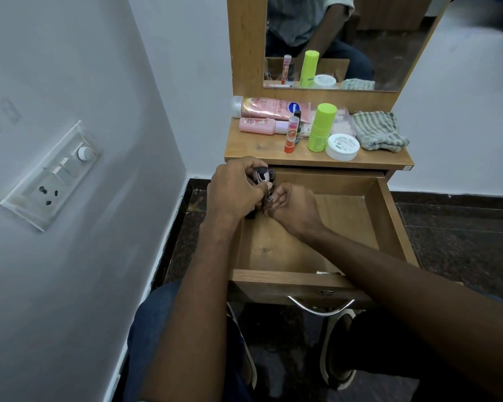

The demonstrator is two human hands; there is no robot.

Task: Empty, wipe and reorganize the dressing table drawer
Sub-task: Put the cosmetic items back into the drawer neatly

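Drawer (386,224) of the dressing desk (262,146) stands pulled out toward the near side, and over its far-left corner the left hand (233,190) grips a bunch of small dark bottles (263,175) while the right hand (291,201) pinches a tiny item I cannot identify.

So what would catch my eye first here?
Probably the two hands meeting over the open wooden drawer: the left hand grips a cluster of small dark bottles, and the right hand pinches something tiny beside them. Next, the lime-green bottle standing on the tabletop, mirrored above.
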